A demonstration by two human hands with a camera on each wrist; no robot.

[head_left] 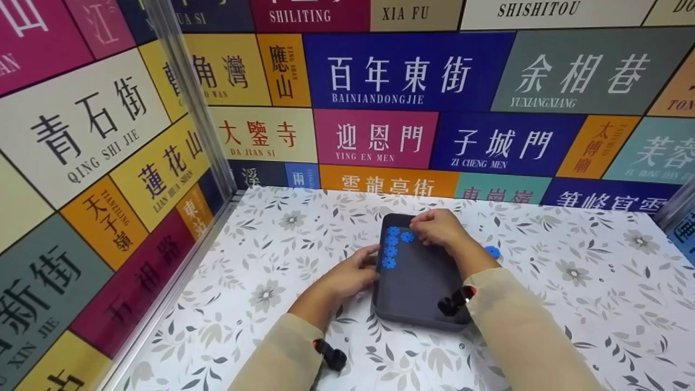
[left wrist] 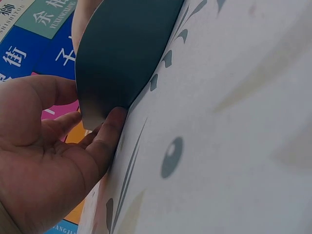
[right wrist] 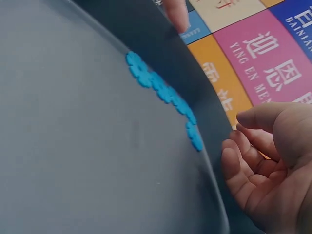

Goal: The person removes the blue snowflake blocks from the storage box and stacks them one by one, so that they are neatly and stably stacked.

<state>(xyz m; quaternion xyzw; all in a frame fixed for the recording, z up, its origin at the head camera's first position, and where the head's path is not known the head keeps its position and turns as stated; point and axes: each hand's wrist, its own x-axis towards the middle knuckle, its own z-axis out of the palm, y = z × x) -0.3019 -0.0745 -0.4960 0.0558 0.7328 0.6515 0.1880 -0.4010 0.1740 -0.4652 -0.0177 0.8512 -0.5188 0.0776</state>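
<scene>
A dark grey rectangular tray (head_left: 421,288) lies on the table between my hands. Several blue snowflake discs (head_left: 390,252) line the inside of its left wall, and one more blue disc (head_left: 407,237) lies just right of that row, near the far end. At the left side of the tray, my left hand (head_left: 350,276) holds the wall, thumb by the rim and a fingertip low near the tabletop in the left wrist view. My right hand (head_left: 438,228) is over the far rim, its fingers loosely curled with nothing visible between them.
Another blue disc (head_left: 492,252) lies on the table outside the tray, beyond my right forearm. The table (head_left: 239,304) has a flower-patterned cover. Panels with printed street names (head_left: 407,70) stand behind it and along the left, with a metal corner post (head_left: 201,108) between.
</scene>
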